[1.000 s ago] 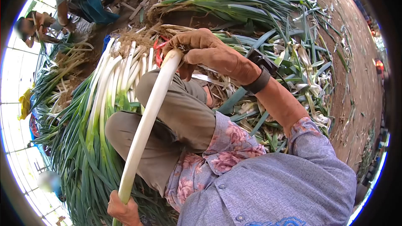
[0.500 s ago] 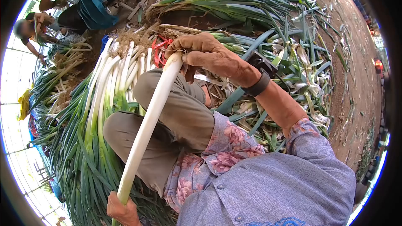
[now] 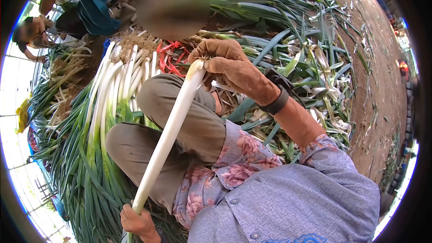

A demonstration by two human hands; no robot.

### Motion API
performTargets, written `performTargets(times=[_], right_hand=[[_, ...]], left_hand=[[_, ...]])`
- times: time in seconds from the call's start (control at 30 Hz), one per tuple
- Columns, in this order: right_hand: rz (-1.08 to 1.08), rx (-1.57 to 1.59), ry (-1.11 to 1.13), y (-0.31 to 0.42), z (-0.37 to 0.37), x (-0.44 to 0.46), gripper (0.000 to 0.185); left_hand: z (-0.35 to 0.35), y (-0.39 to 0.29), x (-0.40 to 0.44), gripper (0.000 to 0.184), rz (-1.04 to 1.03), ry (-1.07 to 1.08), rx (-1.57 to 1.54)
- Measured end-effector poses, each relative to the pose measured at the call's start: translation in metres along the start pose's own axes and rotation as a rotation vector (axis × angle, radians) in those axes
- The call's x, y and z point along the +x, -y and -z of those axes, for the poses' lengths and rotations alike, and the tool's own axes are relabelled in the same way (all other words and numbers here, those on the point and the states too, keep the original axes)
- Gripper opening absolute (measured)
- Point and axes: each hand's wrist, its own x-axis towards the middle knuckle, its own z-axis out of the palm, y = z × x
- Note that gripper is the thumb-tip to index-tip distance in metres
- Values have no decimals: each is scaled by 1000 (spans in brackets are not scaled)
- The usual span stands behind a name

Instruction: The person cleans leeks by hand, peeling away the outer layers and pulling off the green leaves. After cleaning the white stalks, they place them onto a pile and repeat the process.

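One long white leek (image 3: 168,130) lies slanted across my knees, its root end up and its green part running off the bottom edge. My left hand (image 3: 138,221) is wrapped round its lower part at the bottom of the view. My right hand (image 3: 229,65), with a dark band on the wrist, has its thumb and fingers closed at the root end. Beside my knees lies a large heap of leeks (image 3: 103,108), white stems and roots toward the top. Red ribbon (image 3: 172,58) lies near the roots.
Another leek bundle (image 3: 265,2) lies at the top. Loose leaves and peelings (image 3: 315,90) cover the ground to the right. Two people (image 3: 92,4) (image 3: 33,33) are at the upper left, near smaller leeks (image 3: 63,76). A blurred round patch hides part of the top.
Both my hands and the leek have shifted slightly right and down in the view. A blurred patch has appeared at the top. More red ribbon shows.
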Motion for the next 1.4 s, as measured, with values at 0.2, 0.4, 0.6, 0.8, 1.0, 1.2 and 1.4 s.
performTargets(times=[0.2,0.4,0.6,0.8,1.0,1.2,1.4], right_hand=[[-42,-42,-53,-13,12,-5,24],[-125,137,-61,-2,15,-11,25],[248,-762,267,17,39,-14,29],[427,-1173,293,31,24,-18,21],[575,-1538,357,33,25,-37,23],[546,-1591,377,30,27,-45,15],[135,-1077,165,14,39,-39,9]], left_hand=[[-2,-11,7,19,-41,-103,102],[1,-8,15,19,-80,-170,176],[0,-5,17,14,-159,-177,235],[13,6,38,11,-193,-209,251],[24,11,41,15,-245,-211,291],[28,10,39,16,-256,-185,334],[28,0,44,20,-302,-220,361]])
